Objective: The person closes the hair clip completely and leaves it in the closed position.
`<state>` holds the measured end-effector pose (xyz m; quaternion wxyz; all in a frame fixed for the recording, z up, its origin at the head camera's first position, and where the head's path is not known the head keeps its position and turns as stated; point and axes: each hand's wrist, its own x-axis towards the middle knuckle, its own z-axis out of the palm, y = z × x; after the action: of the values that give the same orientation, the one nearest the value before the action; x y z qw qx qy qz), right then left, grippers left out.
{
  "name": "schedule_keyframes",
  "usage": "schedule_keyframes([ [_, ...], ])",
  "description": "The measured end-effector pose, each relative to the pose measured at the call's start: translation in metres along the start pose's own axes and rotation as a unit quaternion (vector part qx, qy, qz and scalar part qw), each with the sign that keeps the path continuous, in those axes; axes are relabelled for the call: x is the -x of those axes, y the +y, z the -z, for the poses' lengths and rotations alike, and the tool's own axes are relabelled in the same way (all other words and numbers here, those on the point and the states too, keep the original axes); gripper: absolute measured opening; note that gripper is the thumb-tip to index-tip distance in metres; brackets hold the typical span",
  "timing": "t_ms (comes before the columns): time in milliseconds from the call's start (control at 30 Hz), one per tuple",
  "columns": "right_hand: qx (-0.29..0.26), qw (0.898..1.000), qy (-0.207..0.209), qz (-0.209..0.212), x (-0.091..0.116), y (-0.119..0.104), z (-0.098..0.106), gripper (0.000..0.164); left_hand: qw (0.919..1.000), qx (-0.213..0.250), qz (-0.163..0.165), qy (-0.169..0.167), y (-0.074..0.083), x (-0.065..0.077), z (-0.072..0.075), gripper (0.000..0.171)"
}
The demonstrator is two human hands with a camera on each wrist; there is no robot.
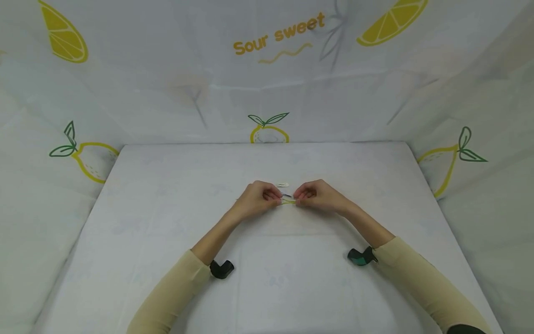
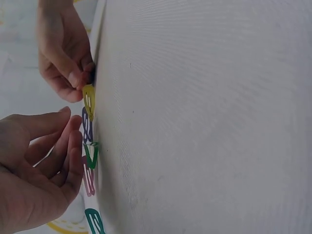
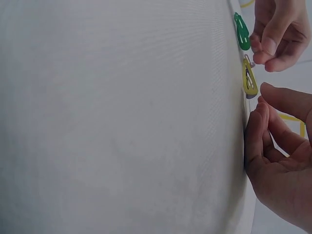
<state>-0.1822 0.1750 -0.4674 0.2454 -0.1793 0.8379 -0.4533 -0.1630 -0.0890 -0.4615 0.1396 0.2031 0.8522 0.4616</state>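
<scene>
White cloth-covered surface [image 1: 267, 287]; toward twelve o'clock, yellow teardrop-shaped clip [image 3: 249, 84] between released left grip [image 1: 259, 198] and right grip [image 1: 318, 195], pinch impossible to tell, seemingly centred for two-handed reach.

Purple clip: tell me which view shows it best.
The left wrist view: most of the purple clip shows there, openings included. The right wrist view gives only slivers, mostly hidden by the yellow clip; the head view, a tiny dark strip.
</scene>
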Motion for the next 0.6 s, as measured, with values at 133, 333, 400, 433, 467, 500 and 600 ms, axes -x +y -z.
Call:
schedule_keyframes([
  [133,-0.001,1.0,-0.002,-0.004,0.0,-0.001,0.0,0.023,0.9999,-0.01,0.002,-0.002,0.0,-0.004,-0.003,0.011],
  [333,-0.001,1.0,-0.005,-0.005,0.0,0.0,0.001,0.023,0.9997,-0.022,0.005,0.002,-0.002,-0.007,-0.007,0.009],
  [400,0.0,1.0,-0.004,-0.005,0.0,0.001,0.001,0.023,0.9997,-0.022,0.006,0.004,-0.003,-0.009,-0.008,0.008],
  [433,0.001,1.0,-0.004,-0.005,0.0,0.001,0.001,0.023,0.9997,-0.023,0.007,0.004,-0.004,-0.009,-0.008,0.008],
  [467,0.001,1.0,-0.004,-0.005,0.0,0.001,0.001,0.023,0.9997,-0.022,0.007,0.004,-0.005,-0.01,-0.009,0.008],
  [500,0.001,1.0,-0.004,-0.004,0.0,0.001,0.001,0.023,0.9997,-0.021,0.009,0.003,-0.005,-0.01,-0.009,0.008],
  [600,0.0,1.0,-0.003,-0.003,-0.001,0.001,0.0,0.023,0.9998,-0.014,0.016,0.001,-0.007,-0.012,-0.01,0.009],
])
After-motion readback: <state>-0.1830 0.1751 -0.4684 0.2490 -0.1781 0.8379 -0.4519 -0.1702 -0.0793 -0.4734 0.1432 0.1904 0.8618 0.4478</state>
